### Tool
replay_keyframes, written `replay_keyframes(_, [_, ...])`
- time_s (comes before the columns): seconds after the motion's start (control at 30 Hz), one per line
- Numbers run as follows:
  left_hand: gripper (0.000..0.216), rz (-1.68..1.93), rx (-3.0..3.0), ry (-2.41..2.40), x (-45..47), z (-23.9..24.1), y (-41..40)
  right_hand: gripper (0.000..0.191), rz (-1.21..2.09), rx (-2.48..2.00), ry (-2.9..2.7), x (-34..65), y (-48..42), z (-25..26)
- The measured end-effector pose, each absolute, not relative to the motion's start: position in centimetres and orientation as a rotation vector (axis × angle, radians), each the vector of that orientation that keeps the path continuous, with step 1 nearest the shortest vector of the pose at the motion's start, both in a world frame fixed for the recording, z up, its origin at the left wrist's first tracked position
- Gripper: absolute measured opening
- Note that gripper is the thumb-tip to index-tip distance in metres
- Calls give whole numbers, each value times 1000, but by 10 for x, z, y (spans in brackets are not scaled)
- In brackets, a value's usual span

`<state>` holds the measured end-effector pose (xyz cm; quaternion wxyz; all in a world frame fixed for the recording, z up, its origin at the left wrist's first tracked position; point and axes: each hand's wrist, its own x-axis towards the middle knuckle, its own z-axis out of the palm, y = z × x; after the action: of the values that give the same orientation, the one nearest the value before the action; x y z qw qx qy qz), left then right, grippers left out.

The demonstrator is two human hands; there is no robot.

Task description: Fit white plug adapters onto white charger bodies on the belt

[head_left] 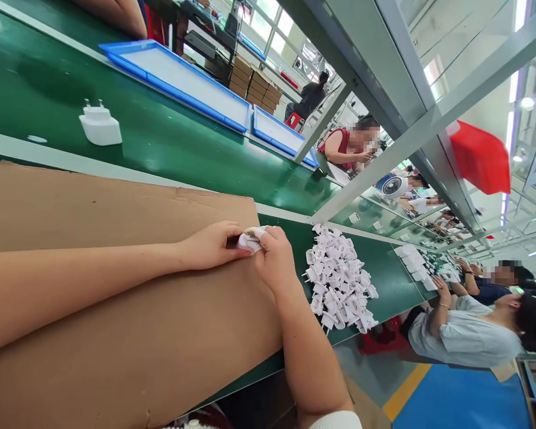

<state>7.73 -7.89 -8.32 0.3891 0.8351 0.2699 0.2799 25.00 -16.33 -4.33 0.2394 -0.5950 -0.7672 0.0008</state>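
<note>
Between both hands, above the right end of a cardboard sheet (129, 333), is a white charger housing (249, 239) with some of its inside showing. My left hand (214, 244) pinches it from the left with thumb and fingers. From the right, my right hand (274, 253) grips its other end, fingers curled over it. Part of the housing is hidden by the fingers. Just right of my right hand lies a heap of white charger housings (339, 280). A finished-looking white plug charger (100, 124) sits on the green surface at the upper left, prongs up.
Blue-rimmed trays (183, 83) lie along the far side of the green bench (170, 152). A grey metal post (366, 173) slants up beyond the heap. Co-workers sit further along the line, one in a grey shirt (469, 330) at the right. A red cloth-like item (482, 158) hangs overhead.
</note>
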Motion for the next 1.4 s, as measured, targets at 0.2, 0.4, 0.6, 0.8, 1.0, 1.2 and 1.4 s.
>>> replay_keyframes(0.2, [49, 707, 2125, 713, 79, -80, -82, 32, -75, -1939, -2168, 236, -161, -24])
replay_keyframes(0.4, [45, 691, 2120, 742, 80, -81, -82, 22, -100, -2133, -2298, 221, -159, -1])
replay_keyframes(0.6, [40, 716, 2135, 773, 82, -81, -85, 19, -88, -2286, -2187, 211, -157, 4])
replay_keyframes(0.8, [31, 798, 2271, 765, 78, -84, -92, 15, -144, -2246, -2167, 208, -153, 0])
replay_keyframes(1.0, [52, 785, 2592, 756, 75, -92, -94, 19, -55, -2197, -2052, 219, -161, -1])
replay_keyframes(1.2, [52, 607, 2839, 827, 76, -89, -97, 26, -33, -2207, -1932, 219, -163, -11])
replay_keyframes(1.4, [51, 730, 2498, 755, 69, -81, -97, 57, 81, -1848, -1595, 242, -206, -31])
